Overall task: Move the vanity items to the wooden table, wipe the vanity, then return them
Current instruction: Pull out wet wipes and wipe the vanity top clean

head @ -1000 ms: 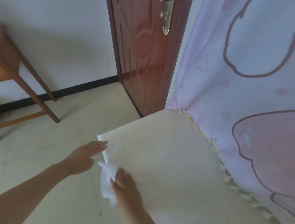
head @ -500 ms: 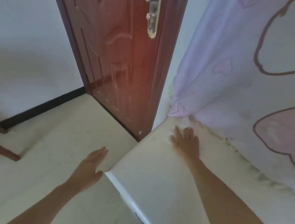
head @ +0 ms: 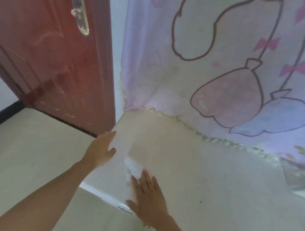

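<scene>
wipe pass just came back toward the front-left corner of the vanity

head view: half a second back the right hand (head: 148, 199) was flat up in the far corner by the curtain (head: 212, 48). now it's pulled back near the front edge, fingers straight and spread, pressing the white wipe (head: 133, 167) that sticks out ahead of the fingertips. the left hand (head: 99, 149) moved in from over the floor and now rests open against the vanity's left edge, gripping nothing. the vanity (head: 206, 178) top has no items on it, so i'd say we're mid-wipe. a few dark specks (head: 200, 201) sit near the front edge, so the right half probably needs a pass. the items and wooden table are out of view.
</scene>
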`<control>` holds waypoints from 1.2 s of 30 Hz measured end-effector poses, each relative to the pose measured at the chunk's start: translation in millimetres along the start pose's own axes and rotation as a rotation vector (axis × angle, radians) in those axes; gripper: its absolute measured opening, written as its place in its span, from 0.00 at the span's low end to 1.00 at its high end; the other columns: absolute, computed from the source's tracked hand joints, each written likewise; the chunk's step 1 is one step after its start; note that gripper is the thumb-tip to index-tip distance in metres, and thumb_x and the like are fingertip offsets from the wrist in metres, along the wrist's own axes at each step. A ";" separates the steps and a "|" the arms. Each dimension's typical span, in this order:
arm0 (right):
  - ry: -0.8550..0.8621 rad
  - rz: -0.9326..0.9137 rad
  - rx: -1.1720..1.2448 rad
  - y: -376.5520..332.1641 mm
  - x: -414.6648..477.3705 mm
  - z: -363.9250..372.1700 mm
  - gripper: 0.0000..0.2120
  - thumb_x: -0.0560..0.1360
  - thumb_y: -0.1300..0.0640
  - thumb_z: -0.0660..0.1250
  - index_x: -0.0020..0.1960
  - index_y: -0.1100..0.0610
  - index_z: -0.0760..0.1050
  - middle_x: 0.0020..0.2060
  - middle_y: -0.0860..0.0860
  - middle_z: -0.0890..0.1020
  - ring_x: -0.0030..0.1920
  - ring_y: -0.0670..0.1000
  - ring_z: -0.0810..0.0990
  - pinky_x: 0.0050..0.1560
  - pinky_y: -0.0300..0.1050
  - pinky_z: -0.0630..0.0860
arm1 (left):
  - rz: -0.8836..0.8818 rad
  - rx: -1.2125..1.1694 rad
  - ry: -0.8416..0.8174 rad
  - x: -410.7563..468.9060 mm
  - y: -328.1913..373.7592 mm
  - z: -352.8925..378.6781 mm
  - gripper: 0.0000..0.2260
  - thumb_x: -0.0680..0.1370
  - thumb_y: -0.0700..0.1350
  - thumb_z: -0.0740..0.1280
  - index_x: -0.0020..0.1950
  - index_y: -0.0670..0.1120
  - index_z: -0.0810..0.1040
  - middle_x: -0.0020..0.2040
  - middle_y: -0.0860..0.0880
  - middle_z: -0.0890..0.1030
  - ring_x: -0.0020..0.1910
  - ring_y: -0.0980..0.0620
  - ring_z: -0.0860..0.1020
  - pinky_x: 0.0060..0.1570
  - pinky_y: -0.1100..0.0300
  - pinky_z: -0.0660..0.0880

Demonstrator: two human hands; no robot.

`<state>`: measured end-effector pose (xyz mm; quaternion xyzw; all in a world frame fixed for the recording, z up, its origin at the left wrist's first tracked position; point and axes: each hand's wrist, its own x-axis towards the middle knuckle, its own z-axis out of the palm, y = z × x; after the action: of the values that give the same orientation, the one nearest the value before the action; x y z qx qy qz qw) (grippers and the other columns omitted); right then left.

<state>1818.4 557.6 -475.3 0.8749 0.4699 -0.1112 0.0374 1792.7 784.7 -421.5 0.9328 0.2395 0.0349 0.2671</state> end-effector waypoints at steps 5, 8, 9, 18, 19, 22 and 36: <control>0.048 0.454 0.099 120.2 -40.1 -7.9 0.52 0.62 0.30 0.17 0.75 0.57 0.46 0.73 0.57 0.60 0.75 0.54 0.52 0.72 0.45 0.44 | 0.257 0.095 -0.020 10.5 60.6 55.9 0.23 0.72 0.49 0.58 0.61 0.37 0.75 0.56 0.40 0.80 0.55 0.39 0.78 0.46 0.46 0.77; -0.028 0.732 0.152 190.3 -103.0 -5.4 0.49 0.61 0.28 0.21 0.75 0.54 0.38 0.75 0.55 0.48 0.75 0.53 0.41 0.73 0.50 0.43 | 0.336 0.143 -0.038 5.1 95.2 81.7 0.23 0.70 0.49 0.55 0.55 0.37 0.78 0.49 0.41 0.82 0.48 0.42 0.81 0.37 0.49 0.79; -0.019 0.823 0.168 207.3 -124.7 -2.7 0.45 0.66 0.30 0.27 0.75 0.55 0.39 0.75 0.55 0.50 0.75 0.53 0.42 0.73 0.50 0.44 | 0.361 0.163 -0.032 1.9 104.1 89.3 0.23 0.70 0.49 0.55 0.55 0.37 0.79 0.48 0.41 0.82 0.48 0.43 0.81 0.36 0.50 0.79; 0.014 0.999 0.237 280.5 -173.2 14.2 0.31 0.79 0.41 0.45 0.75 0.56 0.43 0.75 0.55 0.52 0.75 0.53 0.43 0.73 0.51 0.45 | 0.396 0.222 -0.011 -14.3 136.2 115.5 0.22 0.70 0.49 0.55 0.55 0.39 0.77 0.49 0.43 0.82 0.52 0.50 0.70 0.36 0.53 0.79; 0.009 0.993 0.229 286.4 -169.1 13.7 0.31 0.78 0.41 0.45 0.75 0.56 0.42 0.75 0.54 0.52 0.75 0.53 0.43 0.73 0.51 0.45 | 0.387 0.234 0.003 -11.9 135.1 116.0 0.22 0.70 0.49 0.55 0.55 0.39 0.77 0.49 0.43 0.82 0.52 0.50 0.68 0.36 0.53 0.79; 0.010 0.979 0.211 306.2 -145.3 8.0 0.32 0.78 0.40 0.45 0.75 0.55 0.42 0.75 0.54 0.52 0.75 0.53 0.43 0.73 0.50 0.45 | 0.327 0.250 0.041 -0.9 127.6 119.1 0.21 0.70 0.49 0.55 0.55 0.39 0.77 0.49 0.42 0.82 0.52 0.49 0.68 0.36 0.52 0.78; -0.062 -0.029 0.254 190.0 59.6 -43.6 0.52 0.57 0.28 0.25 0.75 0.54 0.40 0.76 0.54 0.47 0.75 0.53 0.42 0.71 0.50 0.34 | -0.102 0.233 0.378 20.5 106.1 114.8 0.24 0.70 0.49 0.52 0.53 0.36 0.78 0.53 0.37 0.80 0.56 0.39 0.72 0.46 0.39 0.74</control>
<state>2014.9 508.0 -454.1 0.8618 0.4634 -0.1973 -0.0609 1878.4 660.2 -466.2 0.9209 0.3344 0.1678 0.1091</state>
